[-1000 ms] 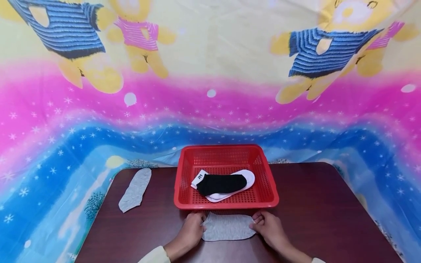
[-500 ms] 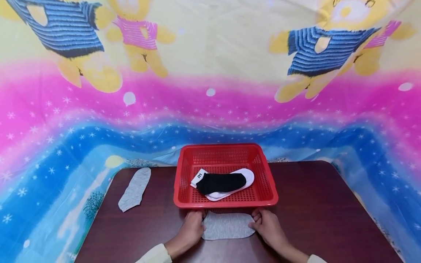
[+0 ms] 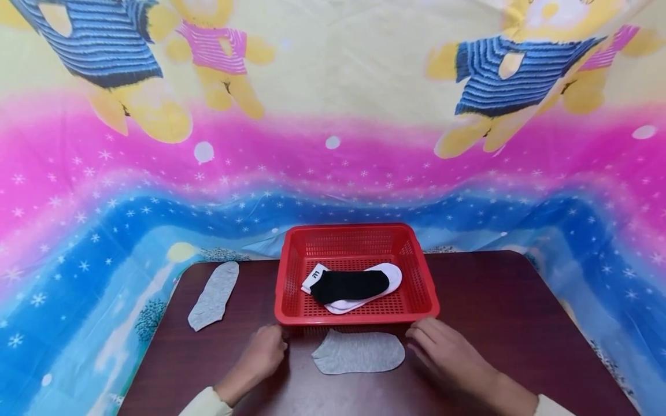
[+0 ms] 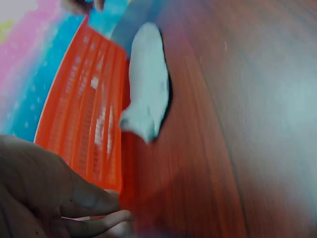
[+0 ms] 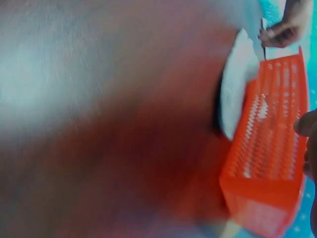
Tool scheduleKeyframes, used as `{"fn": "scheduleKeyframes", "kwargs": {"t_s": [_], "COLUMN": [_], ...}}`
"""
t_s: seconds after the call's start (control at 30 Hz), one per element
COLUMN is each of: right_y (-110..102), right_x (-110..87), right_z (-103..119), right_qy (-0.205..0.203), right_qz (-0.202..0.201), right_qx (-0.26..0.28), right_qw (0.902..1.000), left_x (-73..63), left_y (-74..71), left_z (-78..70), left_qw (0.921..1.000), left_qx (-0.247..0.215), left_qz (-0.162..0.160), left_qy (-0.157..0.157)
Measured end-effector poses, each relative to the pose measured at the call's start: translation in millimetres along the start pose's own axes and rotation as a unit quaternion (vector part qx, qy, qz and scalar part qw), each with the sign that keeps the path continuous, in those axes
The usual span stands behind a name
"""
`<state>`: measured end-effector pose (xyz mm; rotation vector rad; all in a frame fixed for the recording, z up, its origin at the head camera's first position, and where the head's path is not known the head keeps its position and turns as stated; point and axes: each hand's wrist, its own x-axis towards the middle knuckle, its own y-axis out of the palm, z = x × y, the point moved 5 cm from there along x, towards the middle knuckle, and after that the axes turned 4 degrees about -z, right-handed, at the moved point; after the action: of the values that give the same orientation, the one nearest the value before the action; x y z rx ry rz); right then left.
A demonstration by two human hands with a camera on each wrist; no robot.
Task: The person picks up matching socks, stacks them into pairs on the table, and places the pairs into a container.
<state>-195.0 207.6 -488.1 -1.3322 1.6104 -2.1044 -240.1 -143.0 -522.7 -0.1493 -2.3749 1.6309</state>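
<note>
A grey ankle sock lies flat on the table in front of the red basket, its cuff to the left. To the left of that cuff is my left hand, holding nothing, fingers loosely bent. My right hand is off the sock's toe end, fingertips right at the basket's front right corner, and it grips nothing. Inside the red plastic basket are a black sock and white socks with a lettered cuff. In the left wrist view, the left fingers overlap the basket's end.
Another grey sock lies slanted on the left part of the dark brown table. Behind the table hangs a printed cloth with bears and snowflakes, which also wraps round both sides.
Both hands have let go of the grey sock's ends and moved apart, the left hand leftward, the right hand to the right and slightly up. The sock stays in front of the basket.
</note>
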Motion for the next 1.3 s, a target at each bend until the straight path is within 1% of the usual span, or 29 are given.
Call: {"fn": "scheduleKeyframes", "kwargs": {"t_s": [0.07, 0.1, 0.17, 0.23, 0.27, 0.33, 0.47, 0.53, 0.57, 0.67, 0.73, 0.8, 0.87, 0.97, 1.03, 1.1, 1.3], "right_y": [-8.9, -12.0, -16.1, -18.3, -18.6, -17.9, -15.3, -14.2, -14.1, -13.4, -13.3, -13.3, -12.6, -12.7, -12.8, -13.2, -13.5], "right_x": [1.8, 2.1, 1.8, 0.7, 0.3, -0.2, -0.7, -0.7, -0.5, 1.0, 1.5, 1.4, 0.8, 1.5, 2.6, 3.5, 5.1], "right_z": [-8.7, -13.2, -20.9, -25.6, -27.0, -28.8, -32.9, -34.6, -35.3, -36.1, -37.0, -38.3, -39.9, -41.0, -41.1, -40.7, -40.2], "right_qy": [0.009, 0.017, 0.035, 0.04, 0.037, 0.027, 0.016, 0.013, 0.009, -0.01, -0.02, -0.025, -0.021, -0.014, -0.011, -0.012, -0.014], "right_qz": [-0.007, -0.007, 0.003, 0.012, 0.016, 0.027, 0.053, 0.066, 0.07, 0.075, 0.072, 0.068, 0.064, 0.051, 0.041, 0.036, 0.038], "right_qx": [-0.019, -0.027, -0.04, -0.044, -0.048, -0.053, -0.053, -0.052, -0.054, -0.066, -0.072, -0.072, -0.068, -0.057, -0.052, -0.049, -0.056], "right_qw": [0.9998, 0.9995, 0.9986, 0.9982, 0.998, 0.9978, 0.997, 0.9964, 0.996, 0.995, 0.9946, 0.9948, 0.9954, 0.997, 0.9978, 0.9981, 0.9976], "left_x": [-0.7, -0.5, 0.7, 3.2, 4.8, 8.4, 11.2, 10.4, 9.9, 9.5, 11.1, 13.2, 15.0, 16.9, 18.0, 18.2, 14.6], "left_y": [-8.4, -12.3, -21.0, -29.0, -32.8, -38.9, -39.5, -37.9, -37.0, -35.0, -32.9, -29.9, -25.8, -22.2, -21.1, -20.8, -19.4], "left_z": [15.7, 24.3, 41.4, 58.7, 66.4, 81.0, 105.0, 114.7, 118.8, 129.7, 136.3, 141.7, 146.4, 150.6, 151.9, 152.7, 149.3], "left_qw": [0.9994, 0.9988, 0.997, 0.9942, 0.9931, 0.9912, 0.9885, 0.9878, 0.988, 0.9872, 0.9865, 0.9875, 0.9897, 0.9921, 0.9926, 0.9924, 0.9895], "left_qx": [0.022, 0.025, 0.018, 0.007, 0.007, 0.004, 0.003, 0.01, 0.015, 0.041, 0.053, 0.059, 0.062, 0.065, 0.067, 0.067, 0.082], "left_qz": [-0.005, -0.005, -0.009, -0.017, -0.024, -0.046, -0.067, -0.081, -0.091, -0.124, -0.139, -0.136, -0.121, -0.099, -0.093, -0.095, -0.119], "left_qy": [-0.025, -0.041, -0.075, -0.106, -0.115, -0.124, -0.136, -0.132, -0.124, -0.092, -0.069, -0.054, -0.045, -0.041, -0.04, -0.038, -0.009]}}
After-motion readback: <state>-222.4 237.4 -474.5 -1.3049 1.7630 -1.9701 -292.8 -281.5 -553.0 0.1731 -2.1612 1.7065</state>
